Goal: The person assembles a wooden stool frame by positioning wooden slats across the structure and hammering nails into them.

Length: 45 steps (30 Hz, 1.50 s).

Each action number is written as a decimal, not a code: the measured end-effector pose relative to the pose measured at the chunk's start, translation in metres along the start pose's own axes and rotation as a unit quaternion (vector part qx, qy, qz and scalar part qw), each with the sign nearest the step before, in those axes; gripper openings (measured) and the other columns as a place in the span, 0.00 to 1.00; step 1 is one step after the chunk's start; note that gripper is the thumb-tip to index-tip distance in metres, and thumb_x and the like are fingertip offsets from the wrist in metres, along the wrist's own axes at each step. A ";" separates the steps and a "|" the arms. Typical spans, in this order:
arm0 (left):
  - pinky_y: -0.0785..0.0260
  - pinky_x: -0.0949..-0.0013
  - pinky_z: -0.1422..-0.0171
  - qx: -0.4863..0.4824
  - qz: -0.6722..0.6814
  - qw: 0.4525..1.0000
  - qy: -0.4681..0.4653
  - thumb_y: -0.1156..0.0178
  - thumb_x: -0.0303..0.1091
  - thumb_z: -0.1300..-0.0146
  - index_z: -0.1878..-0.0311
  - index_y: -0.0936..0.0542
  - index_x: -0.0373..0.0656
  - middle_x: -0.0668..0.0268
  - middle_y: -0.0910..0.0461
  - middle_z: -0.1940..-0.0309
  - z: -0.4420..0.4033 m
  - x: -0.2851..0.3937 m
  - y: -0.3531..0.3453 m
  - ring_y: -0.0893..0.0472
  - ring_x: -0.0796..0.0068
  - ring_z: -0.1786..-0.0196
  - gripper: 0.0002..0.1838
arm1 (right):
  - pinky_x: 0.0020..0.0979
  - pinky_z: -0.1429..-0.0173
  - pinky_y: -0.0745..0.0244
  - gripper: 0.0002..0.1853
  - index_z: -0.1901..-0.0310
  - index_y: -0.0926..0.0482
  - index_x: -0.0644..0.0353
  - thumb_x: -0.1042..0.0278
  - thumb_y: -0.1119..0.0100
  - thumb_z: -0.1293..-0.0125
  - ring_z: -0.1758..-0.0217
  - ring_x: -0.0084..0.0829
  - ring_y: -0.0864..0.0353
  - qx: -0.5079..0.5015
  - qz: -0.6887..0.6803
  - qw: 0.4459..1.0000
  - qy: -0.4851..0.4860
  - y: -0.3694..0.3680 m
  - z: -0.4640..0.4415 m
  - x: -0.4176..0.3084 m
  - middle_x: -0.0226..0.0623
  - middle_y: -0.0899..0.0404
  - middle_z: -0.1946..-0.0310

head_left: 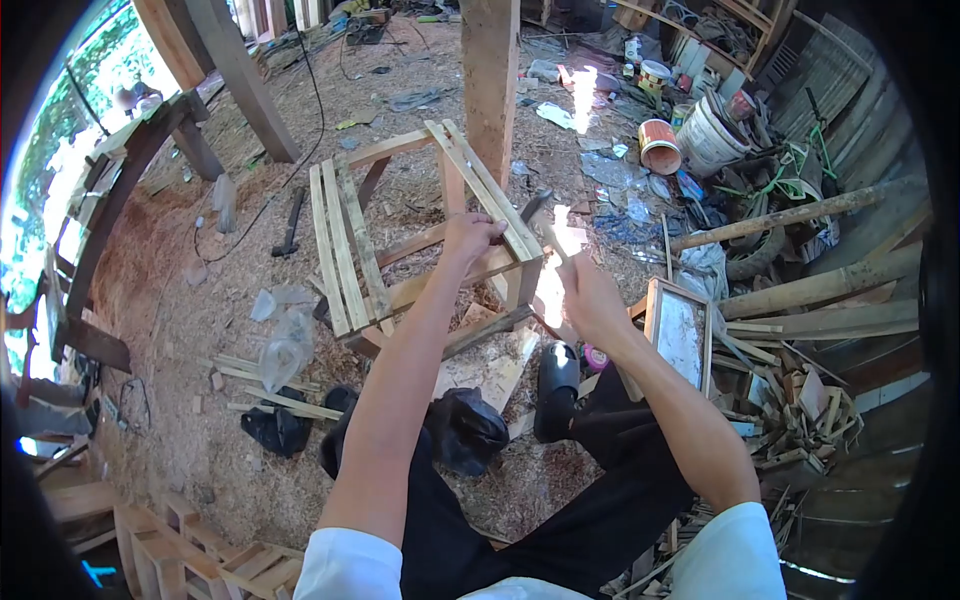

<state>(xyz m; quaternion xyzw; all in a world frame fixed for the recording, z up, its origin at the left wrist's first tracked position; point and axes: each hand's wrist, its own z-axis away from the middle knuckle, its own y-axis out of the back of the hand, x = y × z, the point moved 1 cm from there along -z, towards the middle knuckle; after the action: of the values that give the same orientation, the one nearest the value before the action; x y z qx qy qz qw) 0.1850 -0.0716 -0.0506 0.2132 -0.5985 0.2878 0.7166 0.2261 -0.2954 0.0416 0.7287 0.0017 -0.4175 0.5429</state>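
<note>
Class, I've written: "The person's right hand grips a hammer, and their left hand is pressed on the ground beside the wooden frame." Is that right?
Not quite: the left hand isn't on the ground. The head view shows it up at the top slats of the wooden frame. The right hand does grip a hammer, as you wrote.

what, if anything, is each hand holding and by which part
The right hand holds a hammer by its handle. The left hand touches the wooden frame; whether it pinches anything small cannot be told.
</note>
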 end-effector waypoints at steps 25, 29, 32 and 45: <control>0.25 0.73 0.60 0.039 -0.081 0.996 0.005 0.34 0.28 0.44 0.64 0.18 0.30 0.60 0.17 0.70 -0.001 0.002 -0.001 0.18 0.73 0.68 0.09 | 0.56 0.58 0.32 0.17 0.53 0.34 0.70 0.61 0.58 0.29 0.65 0.63 0.23 0.040 -0.022 0.999 -0.021 0.001 0.005 -0.016 0.63 0.24 0.74; 0.25 0.74 0.61 0.022 -0.038 0.999 0.011 0.33 0.28 0.44 0.65 0.18 0.30 0.61 0.18 0.71 0.007 0.008 -0.005 0.18 0.75 0.68 0.10 | 0.55 0.60 0.34 0.15 0.59 0.32 0.70 0.63 0.56 0.30 0.65 0.63 0.25 -0.040 0.035 0.998 -0.017 -0.028 0.004 0.021 0.63 0.25 0.74; 0.25 0.74 0.61 0.034 -0.026 0.999 0.009 0.34 0.27 0.44 0.65 0.19 0.29 0.60 0.18 0.71 -0.002 -0.001 -0.003 0.18 0.74 0.67 0.09 | 0.56 0.60 0.33 0.15 0.56 0.34 0.69 0.61 0.57 0.29 0.65 0.63 0.23 -0.065 0.028 0.997 -0.014 -0.012 0.002 -0.001 0.63 0.24 0.75; 0.24 0.74 0.62 0.019 -0.014 1.000 -0.011 0.32 0.28 0.47 0.64 0.18 0.30 0.61 0.18 0.71 -0.006 -0.009 0.003 0.18 0.75 0.69 0.10 | 0.57 0.61 0.32 0.17 0.55 0.35 0.67 0.58 0.61 0.28 0.69 0.64 0.24 0.078 -0.013 0.997 -0.004 0.000 0.005 -0.016 0.61 0.25 0.78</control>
<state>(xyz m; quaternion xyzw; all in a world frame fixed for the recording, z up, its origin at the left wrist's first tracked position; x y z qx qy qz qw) 0.1861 -0.0671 -0.0610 0.2383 -0.5980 0.2865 0.7095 0.2125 -0.2925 0.0506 0.7675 -0.0234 -0.4259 0.4786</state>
